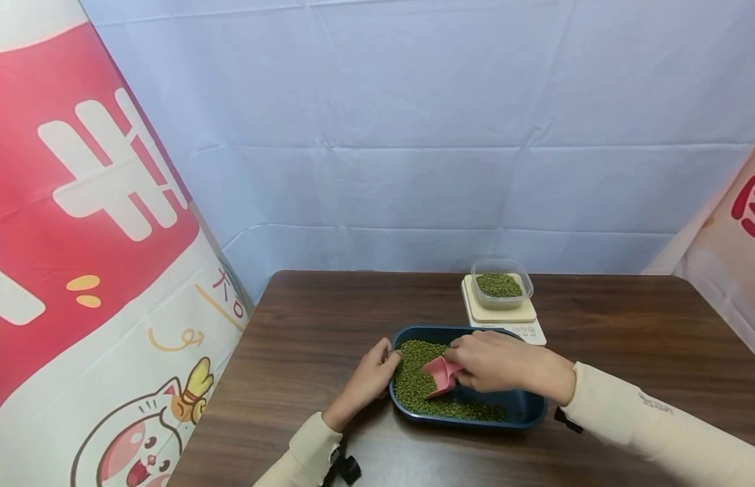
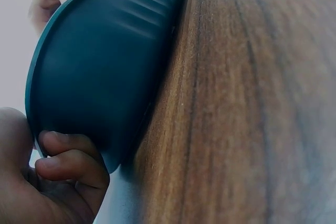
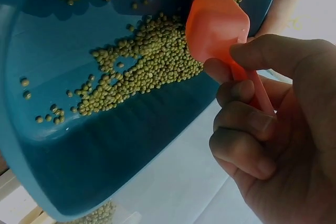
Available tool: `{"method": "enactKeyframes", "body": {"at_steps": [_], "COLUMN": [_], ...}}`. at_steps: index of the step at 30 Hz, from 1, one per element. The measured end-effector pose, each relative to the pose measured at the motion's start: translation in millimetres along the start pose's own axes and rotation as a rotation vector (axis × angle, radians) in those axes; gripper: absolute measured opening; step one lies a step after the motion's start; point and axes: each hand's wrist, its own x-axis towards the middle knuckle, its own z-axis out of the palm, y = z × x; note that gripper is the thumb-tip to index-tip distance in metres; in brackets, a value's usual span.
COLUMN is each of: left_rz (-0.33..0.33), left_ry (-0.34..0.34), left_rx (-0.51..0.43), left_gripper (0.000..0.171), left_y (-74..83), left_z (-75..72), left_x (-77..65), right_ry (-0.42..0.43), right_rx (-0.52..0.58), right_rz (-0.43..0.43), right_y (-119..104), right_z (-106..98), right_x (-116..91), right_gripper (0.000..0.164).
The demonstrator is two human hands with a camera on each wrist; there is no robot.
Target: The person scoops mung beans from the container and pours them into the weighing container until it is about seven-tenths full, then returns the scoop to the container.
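Note:
My right hand (image 1: 493, 360) grips the handle of a small pink scoop (image 1: 441, 375), its thumb along the handle in the right wrist view. The scoop's bowl dips into green mung beans (image 1: 414, 372) in a dark blue basin (image 1: 530, 409). Beans are heaped toward the basin's left side, and a thinner spread runs along its near side. At the left end of the basin my left hand (image 1: 371, 372) pinches the rim, with thumb on top and curled fingers (image 2: 73, 163) against the outer wall.
Behind the basin a white kitchen scale (image 1: 530, 331) carries a clear plastic container (image 1: 499, 301) with more mung beans. All stand on a dark wooden table (image 1: 316, 325). A pale cloth (image 1: 377, 189) hangs behind the table's far edge, and printed cloth (image 1: 109, 270) hangs at the left.

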Motion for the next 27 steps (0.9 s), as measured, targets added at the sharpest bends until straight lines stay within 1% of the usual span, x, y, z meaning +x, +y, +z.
{"method": "enactKeyframes", "body": {"at_steps": [6, 14, 27], "left_rz": [-0.003, -0.005, 0.01], "left_ry": [0.0, -0.003, 0.018], "left_rx": [0.003, -0.01, 0.025], "left_gripper": [0.025, 0.025, 0.023], "left_y": [0.8, 0.7, -0.5], "left_z": [-0.1, -0.1, 0.6], "left_x": [-0.3, 0.1, 1.9], "right_ry": [0.004, -0.024, -0.032], "right_rx": [-0.001, 0.019, 0.004], "right_rz": [-0.012, -0.018, -0.023], "right_y": [-1, -2, -5], "right_z": [0, 1, 4], "right_x": [5, 13, 23], "right_gripper": [0.011, 0.008, 0.008]}}
